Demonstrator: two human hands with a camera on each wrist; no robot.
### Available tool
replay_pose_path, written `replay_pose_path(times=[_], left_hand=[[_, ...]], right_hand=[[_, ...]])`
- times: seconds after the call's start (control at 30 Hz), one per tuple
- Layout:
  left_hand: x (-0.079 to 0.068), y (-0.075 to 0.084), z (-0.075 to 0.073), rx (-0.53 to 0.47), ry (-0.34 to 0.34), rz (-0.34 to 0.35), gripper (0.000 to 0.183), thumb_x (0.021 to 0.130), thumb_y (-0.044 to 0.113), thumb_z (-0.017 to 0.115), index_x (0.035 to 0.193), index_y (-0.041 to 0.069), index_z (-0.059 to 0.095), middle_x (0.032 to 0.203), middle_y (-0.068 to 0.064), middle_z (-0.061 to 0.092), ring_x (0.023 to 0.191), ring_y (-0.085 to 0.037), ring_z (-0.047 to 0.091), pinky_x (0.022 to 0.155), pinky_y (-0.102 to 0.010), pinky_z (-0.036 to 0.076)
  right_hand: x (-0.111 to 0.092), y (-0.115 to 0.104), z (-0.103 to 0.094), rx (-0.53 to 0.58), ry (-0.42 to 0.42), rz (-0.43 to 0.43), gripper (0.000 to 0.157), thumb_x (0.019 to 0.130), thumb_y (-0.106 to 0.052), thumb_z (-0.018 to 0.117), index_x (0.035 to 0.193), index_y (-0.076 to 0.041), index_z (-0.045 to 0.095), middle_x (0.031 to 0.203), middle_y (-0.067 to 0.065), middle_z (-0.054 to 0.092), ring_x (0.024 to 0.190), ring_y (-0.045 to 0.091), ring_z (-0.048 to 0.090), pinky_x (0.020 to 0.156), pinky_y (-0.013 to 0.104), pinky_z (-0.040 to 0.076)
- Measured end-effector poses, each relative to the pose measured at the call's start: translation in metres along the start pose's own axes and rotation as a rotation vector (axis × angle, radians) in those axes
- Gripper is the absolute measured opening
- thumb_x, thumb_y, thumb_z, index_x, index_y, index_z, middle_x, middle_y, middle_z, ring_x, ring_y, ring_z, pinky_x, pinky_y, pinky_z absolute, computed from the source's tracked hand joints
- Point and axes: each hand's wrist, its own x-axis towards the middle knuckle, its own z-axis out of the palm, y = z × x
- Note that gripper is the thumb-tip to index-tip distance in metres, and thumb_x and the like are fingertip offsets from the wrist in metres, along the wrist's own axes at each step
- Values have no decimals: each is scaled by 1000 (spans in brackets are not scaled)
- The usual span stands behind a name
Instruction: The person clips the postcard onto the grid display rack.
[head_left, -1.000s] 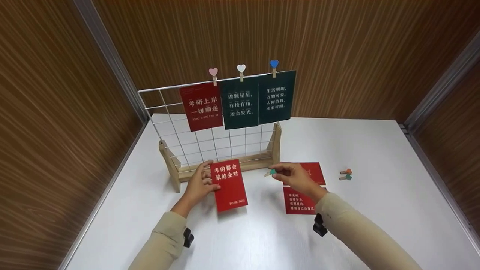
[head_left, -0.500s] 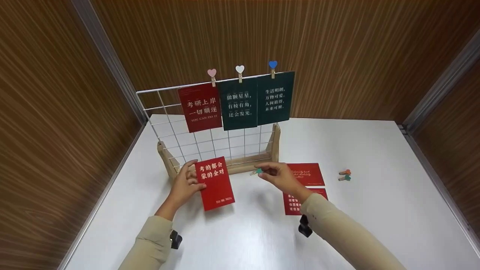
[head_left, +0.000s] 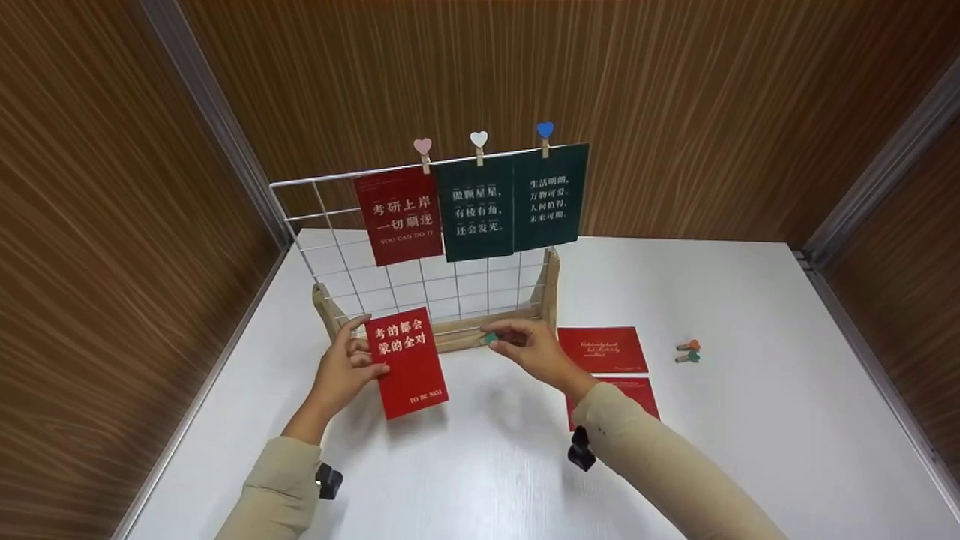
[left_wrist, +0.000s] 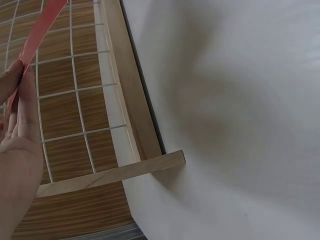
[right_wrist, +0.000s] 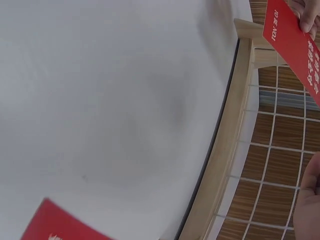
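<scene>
In the head view my left hand [head_left: 346, 369] pinches a red card [head_left: 409, 366] with white lettering by its left edge, thumb in front and fingers behind. The card hangs above the table, in front of the grid rack's lower left. To its right, my right hand [head_left: 531, 349] pinches a small clothespin [head_left: 490, 339] with a green top between thumb and index finger. Behind both hands stands the white wire grid rack [head_left: 315, 225] on a wooden base. A red card [head_left: 397, 217] and two dark green cards [head_left: 478, 210] hang along its top bar.
Heart clothespins in pink [head_left: 423, 146], white [head_left: 478, 139] and blue [head_left: 545, 130] grip the hung cards. Two more red cards lie right of the rack, the far one [head_left: 600, 349] partly above the other. Beyond them lie an orange-topped clothespin [head_left: 688, 346] and a green-topped clothespin [head_left: 688, 358].
Both hands have moved left, the left one carrying the red card and the right one the clothespin. The card has come nearer the rack's left side.
</scene>
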Motion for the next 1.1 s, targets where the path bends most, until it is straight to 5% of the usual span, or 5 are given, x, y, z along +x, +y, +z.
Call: replay_pose_path(times=[0.23,0.47,0.7,1.1], left_hand=[[-2,6,-12,25,7,-6,80,67,-1,70,130,25,29,91,-10,55,77,-20,58,61,-28,49],[-3,14,-23,26,14,21,79,69,1,69,132,24,27,95,-13,51,80,-22,57,74,-29,47],[-4,24,-36,78,58,30,77,70,5,70,131,27,28,93,-10,49,77,-20,56,73,-27,47],[0,40,-55,81,89,121,76,71,8,69,131,26,28,97,-9,53,83,-20,58,72,-30,47]], right_hand=[[11,-11,16,13,-23,-76,27,80,1,57,107,-3,60,101,10,59,87,31,55,74,32,47],[21,-23,27,51,-70,-87,26,81,-1,57,106,-7,61,102,7,59,89,30,54,75,32,47],[34,-42,36,35,-85,-97,25,80,0,57,105,-4,61,100,5,60,87,27,55,75,30,46],[54,-79,48,2,-113,-125,25,81,-1,57,105,-3,61,98,-1,59,82,25,55,72,29,47]])
